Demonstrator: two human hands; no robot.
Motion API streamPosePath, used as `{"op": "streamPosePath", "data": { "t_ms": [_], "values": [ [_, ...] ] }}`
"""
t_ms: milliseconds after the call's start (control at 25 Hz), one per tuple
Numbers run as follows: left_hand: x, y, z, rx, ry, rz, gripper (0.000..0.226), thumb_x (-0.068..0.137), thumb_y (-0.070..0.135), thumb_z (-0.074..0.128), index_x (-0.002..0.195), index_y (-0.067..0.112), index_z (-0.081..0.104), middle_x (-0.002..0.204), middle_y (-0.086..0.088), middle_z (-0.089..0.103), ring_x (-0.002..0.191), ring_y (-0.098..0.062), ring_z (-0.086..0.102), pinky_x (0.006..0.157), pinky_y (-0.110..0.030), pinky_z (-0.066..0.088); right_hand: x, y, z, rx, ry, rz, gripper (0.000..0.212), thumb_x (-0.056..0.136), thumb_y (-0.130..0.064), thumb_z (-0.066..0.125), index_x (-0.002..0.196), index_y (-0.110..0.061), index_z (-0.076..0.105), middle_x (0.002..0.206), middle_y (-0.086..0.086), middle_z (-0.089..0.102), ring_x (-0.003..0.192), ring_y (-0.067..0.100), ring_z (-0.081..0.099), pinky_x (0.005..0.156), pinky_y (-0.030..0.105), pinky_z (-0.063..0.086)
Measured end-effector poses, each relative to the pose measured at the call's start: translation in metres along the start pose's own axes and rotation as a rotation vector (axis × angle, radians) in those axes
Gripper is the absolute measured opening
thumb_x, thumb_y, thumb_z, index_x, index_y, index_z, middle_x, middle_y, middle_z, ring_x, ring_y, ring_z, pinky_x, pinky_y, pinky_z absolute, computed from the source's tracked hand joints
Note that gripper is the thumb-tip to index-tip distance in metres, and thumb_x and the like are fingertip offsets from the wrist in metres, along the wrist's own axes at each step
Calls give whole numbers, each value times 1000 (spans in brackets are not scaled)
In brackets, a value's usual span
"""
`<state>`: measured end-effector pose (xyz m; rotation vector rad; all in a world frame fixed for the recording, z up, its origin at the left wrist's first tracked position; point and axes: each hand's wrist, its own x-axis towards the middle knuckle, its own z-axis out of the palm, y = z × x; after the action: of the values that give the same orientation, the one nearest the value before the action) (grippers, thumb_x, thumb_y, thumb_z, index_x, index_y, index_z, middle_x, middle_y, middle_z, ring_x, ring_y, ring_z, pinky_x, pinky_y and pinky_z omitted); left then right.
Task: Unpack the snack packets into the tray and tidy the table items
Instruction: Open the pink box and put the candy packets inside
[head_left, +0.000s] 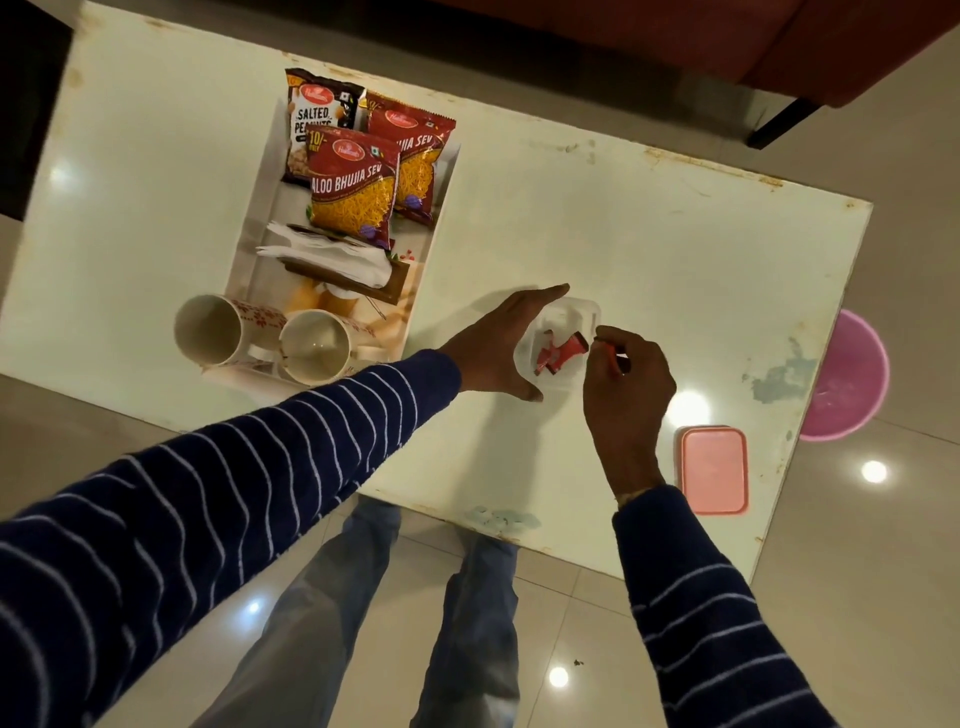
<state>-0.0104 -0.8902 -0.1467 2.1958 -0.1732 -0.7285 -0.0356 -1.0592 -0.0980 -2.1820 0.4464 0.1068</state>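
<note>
- A glossy pale tiled floor (857, 597) shows round reflections of ceiling lights.
- The white desk (623, 234) has worn, rust-stained edges.
- A reddish-brown sofa (779, 36) stands beyond the desk.
- A pink tub (852, 374) sits on the floor just beside the desk.

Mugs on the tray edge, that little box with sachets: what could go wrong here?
The two mugs lie tipped at the tray's near end, by the table edge; a sleeve could knock them off. The box is open, so sachets may spill. The lid sits near the table edge too.
</note>
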Motion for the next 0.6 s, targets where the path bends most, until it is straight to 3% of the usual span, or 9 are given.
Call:
{"op": "streamPosePath", "data": {
  "t_ms": [120, 240, 320, 400, 480, 560, 600],
  "values": [
    [1, 3, 4, 1, 44, -6, 124, 57, 38, 96, 154, 27, 20, 155, -1, 36, 139, -25, 39, 109, -37, 41, 1, 1, -3, 27, -97, -28, 21, 94, -10, 58, 110, -12, 71, 110, 7, 69, 95, 19, 67, 81, 22, 53],
    [1, 3, 7, -9, 63, -9, 121, 57, 39, 96, 152, 27, 23, 153, -1, 38, 137, -25, 42, 107, -38, 44, 6, -4, 2, 133, -203, -44, 22, 92, -14, 64, 113, -17, 71, 111, -4, 67, 93, 16, 68, 75, 18, 53],
    [1, 2, 5, -18, 55, -5, 120, 57, 38, 96, 152, 27, 24, 152, -1, 40, 135, -23, 43, 106, -36, 44, 7, 0, -6, 133, -91, -78, 22, 91, -16, 67, 113, -16, 70, 112, -5, 66, 97, 18, 66, 77, 21, 53],
    [0, 2, 3, -24, 46, 0, 119, 57, 37, 96, 152, 27, 25, 151, 0, 40, 135, -21, 43, 105, -32, 42, 2, 21, -27, 18, 105, -87, 28, 90, -17, 68, 118, -12, 66, 120, 5, 64, 109, 25, 61, 92, 34, 51],
    [0, 1, 3, -34, 45, -5, 120, 56, 36, 96, 152, 28, 25, 152, 1, 39, 135, -19, 42, 105, -29, 40, -9, 53, -55, -200, 224, 115, 48, 89, -29, 69, 132, -15, 56, 140, 15, 52, 126, 35, 49, 104, 40, 40],
    [-1, 0, 4, -48, 53, -11, 120, 57, 36, 96, 152, 29, 24, 152, 2, 39, 136, -18, 41, 104, -28, 39, -23, 82, -79, -376, 173, 453, 74, 83, -47, 71, 145, -24, 39, 155, 15, 31, 134, 43, 36, 105, 55, 37],
    [-1, -1, 4, -59, 55, -10, 119, 57, 36, 96, 152, 30, 24, 153, 3, 39, 136, -18, 41, 104, -27, 40, -29, 95, -87, -416, 101, 535, 82, 80, -52, 73, 147, -26, 34, 156, 16, 28, 135, 45, 34, 104, 60, 36]
  ]
}}
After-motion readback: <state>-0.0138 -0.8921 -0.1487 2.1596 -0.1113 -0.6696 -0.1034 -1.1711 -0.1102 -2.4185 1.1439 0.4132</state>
